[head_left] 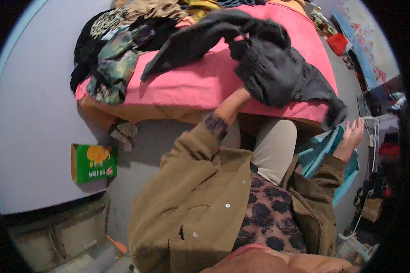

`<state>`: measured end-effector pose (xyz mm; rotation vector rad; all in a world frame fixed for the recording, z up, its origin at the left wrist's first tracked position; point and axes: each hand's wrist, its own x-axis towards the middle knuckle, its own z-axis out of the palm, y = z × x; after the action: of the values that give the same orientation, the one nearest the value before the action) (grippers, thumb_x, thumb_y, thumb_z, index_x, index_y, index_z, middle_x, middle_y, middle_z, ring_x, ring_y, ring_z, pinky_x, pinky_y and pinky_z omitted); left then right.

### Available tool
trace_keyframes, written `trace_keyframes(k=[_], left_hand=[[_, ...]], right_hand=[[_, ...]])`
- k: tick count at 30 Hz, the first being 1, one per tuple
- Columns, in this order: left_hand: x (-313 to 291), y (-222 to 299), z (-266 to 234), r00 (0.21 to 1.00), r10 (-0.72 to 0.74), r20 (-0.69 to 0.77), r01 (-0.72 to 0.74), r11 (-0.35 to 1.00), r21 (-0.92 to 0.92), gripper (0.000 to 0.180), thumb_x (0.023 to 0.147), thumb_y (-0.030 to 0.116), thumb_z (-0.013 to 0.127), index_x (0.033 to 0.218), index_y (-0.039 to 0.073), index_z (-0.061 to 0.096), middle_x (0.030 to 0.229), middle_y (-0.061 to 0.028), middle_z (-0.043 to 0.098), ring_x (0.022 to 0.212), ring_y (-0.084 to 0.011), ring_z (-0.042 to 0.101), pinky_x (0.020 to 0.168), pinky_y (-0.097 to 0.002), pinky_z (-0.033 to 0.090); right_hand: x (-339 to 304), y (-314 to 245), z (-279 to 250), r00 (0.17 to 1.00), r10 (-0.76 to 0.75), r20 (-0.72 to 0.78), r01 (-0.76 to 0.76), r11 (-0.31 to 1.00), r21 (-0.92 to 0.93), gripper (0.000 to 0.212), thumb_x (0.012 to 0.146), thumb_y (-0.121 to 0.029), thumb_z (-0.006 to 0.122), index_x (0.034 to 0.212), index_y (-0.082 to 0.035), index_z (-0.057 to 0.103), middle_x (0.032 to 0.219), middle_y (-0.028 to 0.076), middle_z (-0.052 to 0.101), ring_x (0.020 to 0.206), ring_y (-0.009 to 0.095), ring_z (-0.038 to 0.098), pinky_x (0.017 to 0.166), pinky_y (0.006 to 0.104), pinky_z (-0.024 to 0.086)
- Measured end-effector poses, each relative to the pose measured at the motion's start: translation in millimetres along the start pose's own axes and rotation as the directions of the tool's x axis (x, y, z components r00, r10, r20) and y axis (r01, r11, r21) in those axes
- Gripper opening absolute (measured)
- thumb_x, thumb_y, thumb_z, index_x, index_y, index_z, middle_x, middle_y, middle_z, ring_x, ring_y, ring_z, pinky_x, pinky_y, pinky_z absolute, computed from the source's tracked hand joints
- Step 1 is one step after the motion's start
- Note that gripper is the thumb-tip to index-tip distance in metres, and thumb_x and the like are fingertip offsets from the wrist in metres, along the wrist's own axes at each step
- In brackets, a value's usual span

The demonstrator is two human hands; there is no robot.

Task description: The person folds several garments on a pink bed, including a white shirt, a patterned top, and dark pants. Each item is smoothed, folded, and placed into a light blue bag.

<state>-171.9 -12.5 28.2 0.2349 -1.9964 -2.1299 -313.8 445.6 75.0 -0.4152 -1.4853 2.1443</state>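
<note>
A dark grey garment (278,63) is spread in loose folds over the pink bed cover (191,86), one long limb of it stretching left. My left hand (242,98) reaches into or beneath its near side; only the wrist and back part show, and the fingers are hidden by the cloth. To the right, past the bed's corner, my right hand (352,134) is raised with its fingers extended and nothing in them. The garment's right end hangs over the edge close to that hand, apart from it. A teal cloth or bag (321,152) lies below my right hand.
Piled clothes (116,57) cover the bed's far left part. A green box (94,164) stands on the floor by the pale wall at left. At right are a white metal rack (372,136) and a red item (337,44).
</note>
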Motion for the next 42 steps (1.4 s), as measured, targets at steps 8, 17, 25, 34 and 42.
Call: trace_keyframes(k=[8,17,25,34,42], left_hand=[[-24,-41,-19,0.981,-0.177,0.082,0.182,0.669,-0.721,0.037,0.103,0.029,0.056,0.136,0.013,0.05,0.127,-0.0056,0.061,0.111,-0.0196,0.061,0.096,-0.0382,0.051],[-38,6,-6,0.979,-0.097,0.18,0.148,0.943,-0.297,0.007,0.095,0.008,0.066,0.102,0.006,0.067,0.095,0.0031,0.066,0.087,-0.0064,0.06,0.079,-0.0222,0.049],[-46,-2,-18,0.997,0.053,-0.059,-0.06,0.991,-0.121,0.018,0.097,0.008,0.061,0.115,0.004,0.065,0.101,0.0005,0.065,0.093,-0.0082,0.06,0.084,-0.025,0.049],[39,-17,-38,0.992,-0.119,-0.051,0.116,0.991,-0.066,0.05,0.097,0.025,0.065,0.137,0.0,0.047,0.118,-0.0107,0.059,0.092,-0.0155,0.064,0.072,-0.0276,0.055],[100,-19,-23,0.988,-0.151,-0.019,0.152,0.987,0.053,0.045,0.093,0.002,0.052,0.137,0.004,0.044,0.092,-0.0091,0.065,0.068,-0.0166,0.065,0.056,-0.0317,0.058]], right_hand=[[-112,23,63,0.795,-0.205,0.57,0.384,0.898,-0.213,0.024,0.099,-0.01,0.06,0.121,-0.003,0.065,0.12,0.007,0.066,0.113,0.017,0.061,0.098,0.0303,0.047],[-272,78,153,0.385,-0.164,0.908,0.549,0.832,-0.083,0.086,0.078,-0.009,0.077,0.151,-0.006,0.033,0.149,0.018,0.044,0.137,0.032,0.043,0.113,0.0383,0.034],[-242,64,113,0.463,0.163,0.871,0.052,0.976,-0.21,0.036,0.086,0.009,0.055,0.12,-0.003,0.064,0.107,0.0,0.065,0.103,0.008,0.056,0.091,0.023,0.043],[-218,40,69,0.243,0.108,0.964,0.174,0.973,-0.152,0.054,0.066,0.016,0.037,0.109,0.001,0.066,0.113,0.007,0.062,0.113,0.02,0.058,0.104,0.0317,0.041],[-195,38,33,0.296,0.209,0.932,0.377,0.871,-0.315,0.045,0.06,0.017,0.039,0.094,0.002,0.064,0.101,0.01,0.063,0.108,0.023,0.06,0.101,0.0324,0.043]])
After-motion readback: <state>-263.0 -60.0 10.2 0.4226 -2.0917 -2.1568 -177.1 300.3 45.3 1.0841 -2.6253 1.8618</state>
